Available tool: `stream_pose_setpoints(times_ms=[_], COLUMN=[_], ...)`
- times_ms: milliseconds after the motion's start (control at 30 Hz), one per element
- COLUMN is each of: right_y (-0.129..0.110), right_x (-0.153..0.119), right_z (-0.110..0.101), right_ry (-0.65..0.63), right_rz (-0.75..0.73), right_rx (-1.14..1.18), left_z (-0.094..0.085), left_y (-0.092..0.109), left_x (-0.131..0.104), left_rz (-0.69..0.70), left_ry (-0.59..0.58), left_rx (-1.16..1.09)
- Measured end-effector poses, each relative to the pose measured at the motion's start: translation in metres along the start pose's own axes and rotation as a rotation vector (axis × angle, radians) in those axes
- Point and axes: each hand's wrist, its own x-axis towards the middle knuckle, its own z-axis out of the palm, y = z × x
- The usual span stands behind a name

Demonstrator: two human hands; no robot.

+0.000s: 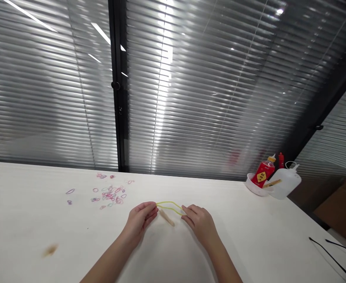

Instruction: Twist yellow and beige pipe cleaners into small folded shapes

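A thin yellow-green band [168, 202] stretches between my two hands near the middle of the white table. My left hand [142, 219] pinches its left end between thumb and fingers. At the other end, the fingers of my right hand [198, 222] hold the band, with its two strands spread a little apart. Just below the band lies a short beige stick-like piece [167, 217], close to the left fingertips. Many small coloured loops [111, 195] are scattered on the table beyond my left hand.
At the back right, a white bowl [257, 190] holds a red bottle [264, 173], beside a translucent bottle [285, 181]. Black cables [332, 257] cross the right edge. A brown stain [50, 250] marks the table [19, 220] at left. Blinds stand behind.
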Motion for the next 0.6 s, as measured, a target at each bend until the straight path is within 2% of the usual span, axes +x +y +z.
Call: stream_pose_setpoints(times_ms=[300, 600], right_y=[-0.0002, -0.001], right_x=[-0.0002, 0.001], right_z=[-0.0006, -0.0049], right_ry=[0.037, 0.01], right_rz=[0.062, 0.143], right_rx=[-0.036, -0.131], left_z=[-0.0007, -0.002], left_y=[-0.0031, -0.0075], left_x=[-0.0013, -0.003], left_rz=[0.08, 0.199], left_ry=[-0.04, -0.123], left_rx=[0.117, 0.31])
